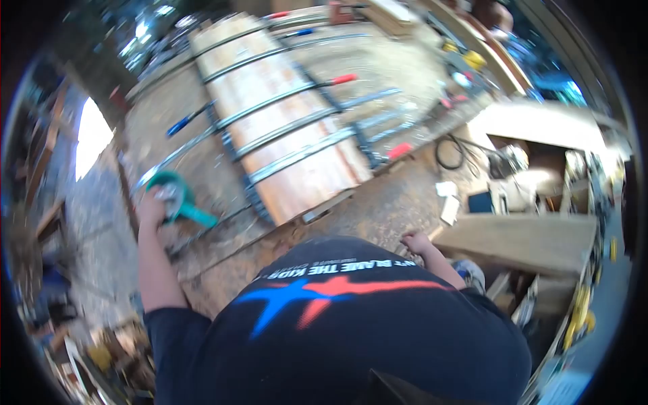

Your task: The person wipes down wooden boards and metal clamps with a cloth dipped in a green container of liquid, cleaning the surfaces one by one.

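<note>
My left hand [152, 208] is closed on the rim of a round green thing with a pale middle and a stubby handle-like part [196, 214]; blur hides what kind it is. It is at the bench's left edge. My right hand [418, 242] hangs beside my body with its fingers curled, and I see nothing in it. In front of me a long wooden panel [277, 111] lies on the workbench. Several metal bar clamps [287, 137] run across it, some with red handles [343, 79] and some with blue handles [178, 128].
The worn workbench [182, 152] spreads around the panel. To the right are a coiled black cord [451, 152], a wooden board [520, 239] and cluttered shelves. Yellow tools [474, 61] lie at the far right. Wood scraps [101, 358] are piled at the lower left.
</note>
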Motion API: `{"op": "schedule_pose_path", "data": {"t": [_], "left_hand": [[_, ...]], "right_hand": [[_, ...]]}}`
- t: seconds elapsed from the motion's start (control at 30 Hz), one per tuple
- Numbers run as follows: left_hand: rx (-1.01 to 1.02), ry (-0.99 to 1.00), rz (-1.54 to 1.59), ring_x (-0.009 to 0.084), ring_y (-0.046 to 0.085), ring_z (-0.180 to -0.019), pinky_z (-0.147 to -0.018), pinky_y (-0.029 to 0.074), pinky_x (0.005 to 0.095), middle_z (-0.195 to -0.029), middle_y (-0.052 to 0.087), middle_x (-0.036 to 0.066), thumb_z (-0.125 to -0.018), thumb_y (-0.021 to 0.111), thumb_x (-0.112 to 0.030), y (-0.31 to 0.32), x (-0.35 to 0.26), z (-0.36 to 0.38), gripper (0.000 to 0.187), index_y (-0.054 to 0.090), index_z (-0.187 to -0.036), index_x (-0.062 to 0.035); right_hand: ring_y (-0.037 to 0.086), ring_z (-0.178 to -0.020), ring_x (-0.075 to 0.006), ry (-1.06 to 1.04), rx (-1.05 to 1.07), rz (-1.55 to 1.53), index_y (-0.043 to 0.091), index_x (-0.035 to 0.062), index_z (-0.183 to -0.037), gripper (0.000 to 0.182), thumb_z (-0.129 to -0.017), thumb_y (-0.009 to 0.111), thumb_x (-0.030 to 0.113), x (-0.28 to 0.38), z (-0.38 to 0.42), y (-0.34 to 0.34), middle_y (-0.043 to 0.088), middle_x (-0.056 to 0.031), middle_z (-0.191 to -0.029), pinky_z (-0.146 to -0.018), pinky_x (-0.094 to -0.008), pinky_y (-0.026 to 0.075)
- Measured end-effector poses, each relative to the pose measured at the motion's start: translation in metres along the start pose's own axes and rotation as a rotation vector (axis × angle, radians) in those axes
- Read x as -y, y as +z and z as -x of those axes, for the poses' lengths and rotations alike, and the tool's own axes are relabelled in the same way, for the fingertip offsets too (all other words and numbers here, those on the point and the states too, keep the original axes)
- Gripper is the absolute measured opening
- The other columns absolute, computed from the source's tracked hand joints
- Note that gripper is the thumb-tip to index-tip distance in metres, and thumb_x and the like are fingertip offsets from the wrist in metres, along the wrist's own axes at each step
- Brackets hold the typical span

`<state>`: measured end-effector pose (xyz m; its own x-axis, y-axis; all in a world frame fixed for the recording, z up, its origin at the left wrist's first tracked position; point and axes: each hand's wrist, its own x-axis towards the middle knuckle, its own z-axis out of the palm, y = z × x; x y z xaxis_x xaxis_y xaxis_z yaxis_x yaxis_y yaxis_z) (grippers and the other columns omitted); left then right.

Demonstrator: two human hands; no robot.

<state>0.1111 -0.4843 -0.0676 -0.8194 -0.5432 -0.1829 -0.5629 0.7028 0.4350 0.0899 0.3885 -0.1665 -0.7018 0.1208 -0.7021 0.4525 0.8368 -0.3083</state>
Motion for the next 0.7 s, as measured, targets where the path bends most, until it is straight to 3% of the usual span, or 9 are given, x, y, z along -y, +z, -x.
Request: {"op": "schedule_pose_path", "data": {"t": [0.03, 0.1, 0.13, 0.2, 0.23, 0.4, 0.43, 0.6, 0.7], "left_hand": [[0.048, 0.018, -0.089, 0.0413, 0.064, -0.121, -0.102, 0.05, 0.0465, -0.128, 0.068, 0.024, -0.095, 0.06, -0.025, -0.019, -0.048, 0.026, 0.038, 0.07, -0.129, -0.0092], [-0.009, 0.125, -0.068, 0.0405, 0.068, -0.114, -0.097, 0.052, 0.0471, -0.12, 0.071, 0.025, -0.086, 0.064, -0.017, 0.014, 0.002, -0.015, 0.041, 0.07, -0.124, -0.0027], [0.128, -0.014, 0.084, 0.0374, 0.07, -0.112, -0.095, 0.053, 0.0457, -0.118, 0.073, 0.024, -0.08, 0.063, -0.013, 0.006, -0.011, -0.004, 0.045, 0.07, -0.123, -0.0014], [0.303, -0.056, 0.345, 0.0276, 0.071, -0.093, -0.082, 0.055, 0.042, -0.1, 0.074, 0.015, -0.075, 0.062, -0.004, 0.007, -0.006, -0.011, 0.041, 0.072, -0.114, 0.0011], [0.327, -0.09, 0.357, 0.0234, 0.069, -0.089, -0.078, 0.054, 0.0404, -0.096, 0.072, 0.012, -0.074, 0.06, 0.002, -0.009, -0.04, 0.011, 0.04, 0.071, -0.113, 0.0011], [0.085, 0.085, 0.086, 0.0238, 0.071, -0.094, -0.083, 0.056, 0.0389, -0.103, 0.074, 0.014, -0.08, 0.073, -0.002, -0.025, -0.079, 0.046, 0.037, 0.07, -0.117, -0.0012], [0.058, 0.06, 0.126, 0.0245, 0.071, -0.096, -0.085, 0.056, 0.0388, -0.105, 0.075, 0.015, -0.079, 0.08, -0.008, -0.029, -0.087, 0.053, 0.039, 0.071, -0.117, -0.0028], [-0.149, -0.03, 0.195, 0.0266, 0.072, -0.091, -0.084, 0.056, 0.0416, -0.1, 0.075, 0.014, -0.075, 0.082, -0.018, -0.026, -0.089, 0.048, 0.041, 0.07, -0.112, -0.0024], [-0.272, 0.019, 0.374, 0.027, 0.072, -0.088, -0.083, 0.056, 0.043, -0.099, 0.074, 0.014, -0.076, 0.08, -0.021, -0.014, -0.082, 0.04, 0.038, 0.069, -0.107, -0.0021]], "right_hand": [[0.076, -0.09, -0.0284, -0.033, -0.028, 0.052, 0.077, 0.011, -0.118, 0.042, -0.088, 0.073, 0.04, -0.007, 0.001, -0.003, 0.078, -0.0159, -0.099, -0.082, -0.0388, 0.059], [0.07, -0.069, -0.0192, -0.037, -0.023, 0.041, 0.074, 0.0079, -0.118, 0.037, -0.09, 0.073, 0.032, 0.005, 0.013, -0.019, 0.074, -0.0092, -0.084, -0.064, -0.0378, 0.057], [0.07, -0.069, -0.0188, -0.073, -0.063, 0.022, 0.074, 0.008, -0.118, 0.036, -0.09, 0.074, 0.031, -0.009, 0.004, -0.018, 0.074, -0.0099, -0.084, -0.064, -0.0375, 0.057], [0.07, -0.07, -0.0183, -0.097, -0.11, -0.04, 0.075, 0.008, -0.116, 0.034, -0.089, 0.075, 0.029, -0.029, -0.012, -0.016, 0.074, -0.0108, -0.084, -0.064, -0.0367, 0.057], [0.07, -0.07, -0.0182, -0.079, -0.105, -0.086, 0.075, 0.008, -0.115, 0.033, -0.089, 0.075, 0.028, -0.034, -0.009, -0.013, 0.074, -0.011, -0.084, -0.065, -0.0362, 0.057], [0.064, -0.059, -0.0177, -0.04, -0.066, -0.122, 0.076, 0.0081, -0.104, 0.022, -0.09, 0.076, 0.025, -0.08, -0.01, 0.005, 0.073, -0.0082, -0.08, -0.056, -0.0351, 0.053], [0.062, -0.056, -0.0172, -0.019, -0.014, -0.172, 0.076, 0.0081, -0.103, 0.021, -0.09, 0.075, 0.025, -0.087, -0.015, 0.007, 0.072, -0.0073, -0.077, -0.054, -0.0352, 0.052], [0.06, -0.055, -0.0164, 0.153, 0.007, -0.195, 0.076, 0.0117, -0.101, 0.018, -0.093, 0.074, 0.028, -0.077, 0.011, 0.005, 0.068, -0.0047, -0.073, -0.051, -0.0349, 0.05], [0.059, -0.057, -0.0163, 0.155, 0.037, -0.247, 0.077, 0.0133, -0.1, 0.016, -0.093, 0.074, 0.028, -0.077, -0.006, 0.009, 0.067, -0.0041, -0.073, -0.052, -0.0349, 0.05]]}}
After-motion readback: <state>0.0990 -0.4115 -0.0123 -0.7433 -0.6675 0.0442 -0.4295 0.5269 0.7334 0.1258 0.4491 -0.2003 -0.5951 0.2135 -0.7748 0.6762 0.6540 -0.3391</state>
